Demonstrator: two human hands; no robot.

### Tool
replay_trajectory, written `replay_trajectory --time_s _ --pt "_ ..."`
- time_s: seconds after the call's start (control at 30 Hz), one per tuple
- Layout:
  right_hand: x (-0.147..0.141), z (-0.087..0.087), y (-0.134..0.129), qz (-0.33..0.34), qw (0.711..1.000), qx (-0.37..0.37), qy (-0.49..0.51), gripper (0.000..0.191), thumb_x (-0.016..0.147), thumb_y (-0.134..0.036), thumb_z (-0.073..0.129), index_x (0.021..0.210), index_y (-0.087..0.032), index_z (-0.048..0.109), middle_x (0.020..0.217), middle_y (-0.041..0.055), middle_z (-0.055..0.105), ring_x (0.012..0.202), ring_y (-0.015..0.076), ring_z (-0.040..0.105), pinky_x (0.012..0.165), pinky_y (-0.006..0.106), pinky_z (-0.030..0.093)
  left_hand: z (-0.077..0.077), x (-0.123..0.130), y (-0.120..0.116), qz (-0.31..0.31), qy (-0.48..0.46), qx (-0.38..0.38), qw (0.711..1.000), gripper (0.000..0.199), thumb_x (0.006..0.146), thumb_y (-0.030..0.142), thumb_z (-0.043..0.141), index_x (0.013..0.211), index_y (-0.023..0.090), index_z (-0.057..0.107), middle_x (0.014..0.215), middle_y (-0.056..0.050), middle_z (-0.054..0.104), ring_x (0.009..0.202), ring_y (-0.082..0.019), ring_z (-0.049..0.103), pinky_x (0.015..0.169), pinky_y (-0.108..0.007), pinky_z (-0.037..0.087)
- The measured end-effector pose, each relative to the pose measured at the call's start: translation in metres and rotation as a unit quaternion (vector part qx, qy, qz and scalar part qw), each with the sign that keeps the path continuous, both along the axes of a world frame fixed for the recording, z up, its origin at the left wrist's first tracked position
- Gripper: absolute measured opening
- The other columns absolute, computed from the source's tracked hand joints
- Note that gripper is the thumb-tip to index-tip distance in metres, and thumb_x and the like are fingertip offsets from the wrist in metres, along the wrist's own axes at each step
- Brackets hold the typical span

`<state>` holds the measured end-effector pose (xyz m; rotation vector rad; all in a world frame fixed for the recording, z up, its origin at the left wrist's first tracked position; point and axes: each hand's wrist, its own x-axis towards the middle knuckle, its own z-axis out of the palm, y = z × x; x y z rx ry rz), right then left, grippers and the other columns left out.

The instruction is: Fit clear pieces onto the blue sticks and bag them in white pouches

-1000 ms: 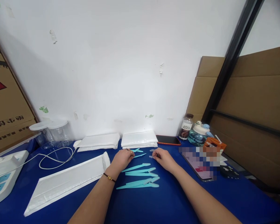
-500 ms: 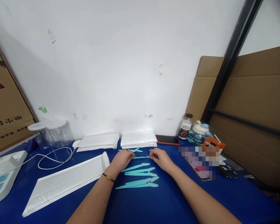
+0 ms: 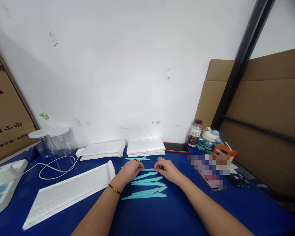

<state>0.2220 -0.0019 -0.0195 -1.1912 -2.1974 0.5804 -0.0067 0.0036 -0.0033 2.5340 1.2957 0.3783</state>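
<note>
Between my hands is a slim turquoise tool (image 3: 148,170), pinched at its left end by my left hand (image 3: 133,168) and at its right end by my right hand (image 3: 166,168). Just nearer lies another turquoise tool (image 3: 145,175), with a crossed pair (image 3: 147,181) below it. Several more turquoise tools (image 3: 145,193) overlap closest to me. Beyond my hands rests a further turquoise group (image 3: 137,158). A small translucent piece (image 3: 160,158) shows just past my right fingers.
Two stacks of white packets (image 3: 102,149) (image 3: 146,146) and a phone (image 3: 177,147) line the wall. A long white packet (image 3: 71,193), cable (image 3: 51,178) and power strip (image 3: 7,186) lie left. Bottles (image 3: 194,134) (image 3: 207,141) and an orange pouch (image 3: 224,152) stand right.
Both hands have come slightly nearer to me with the slim turquoise tool, which now sits closer to the tool below it. My right fingers have moved a little left.
</note>
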Motion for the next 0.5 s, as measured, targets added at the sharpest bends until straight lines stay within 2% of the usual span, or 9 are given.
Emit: replay_trajectory --time_s 0.1,0.2,0.27,0.37,0.5 --pt "0.010 0.003 0.004 -0.017 1.000 0.012 0.010 0.012 0.077 -0.020 0.055 0.080 -0.020 0.067 0.076 0.0018 0.063 0.066 0.0141 0.056 0.062 0.024 0.042 0.001 -0.004 0.001 0.028 -0.015 0.005 0.999 0.018 0.082 0.023 0.047 0.089 0.021 0.063 0.089 -0.001 0.064 0.083 -0.014 0.057 0.074 -0.022 0.041" --pt "0.030 0.006 0.011 -0.107 0.992 0.058 0.014 0.016 0.079 -0.021 0.051 0.083 -0.020 0.066 0.084 0.0036 0.064 0.076 0.0168 0.058 0.071 0.028 0.043 0.002 -0.016 0.006 0.112 -0.028 0.055 0.992 0.019 0.078 0.027 0.054 0.094 0.020 0.061 0.095 -0.003 0.061 0.089 -0.016 0.055 0.079 -0.025 0.040" --pt "0.040 0.006 0.015 -0.143 0.987 0.067 -0.012 0.017 0.078 -0.020 0.050 0.083 -0.019 0.066 0.084 0.0040 0.063 0.077 0.0175 0.058 0.072 0.029 0.043 0.001 -0.024 0.010 0.148 -0.017 0.069 0.986 0.019 0.077 0.028 0.056 0.093 0.020 0.061 0.098 -0.004 0.060 0.092 -0.018 0.054 0.081 -0.026 0.040" --pt "0.045 0.004 0.017 -0.136 0.987 0.063 -0.063 0.014 0.077 -0.022 0.053 0.081 -0.019 0.066 0.082 0.0045 0.061 0.073 0.0174 0.057 0.068 0.028 0.043 0.000 -0.029 0.013 0.153 0.008 0.057 0.986 0.016 0.078 0.029 0.055 0.089 0.021 0.062 0.094 -0.003 0.062 0.089 -0.017 0.056 0.077 -0.025 0.039" --pt "0.036 0.002 0.014 -0.108 0.985 0.071 -0.115 0.016 0.080 -0.023 0.051 0.078 -0.019 0.066 0.081 0.0057 0.060 0.071 0.0169 0.056 0.064 0.026 0.042 0.000 -0.027 0.012 0.127 0.034 0.076 0.988 0.013 0.081 0.026 0.051 0.082 0.021 0.063 0.085 -0.002 0.064 0.081 -0.016 0.058 0.072 -0.025 0.037"
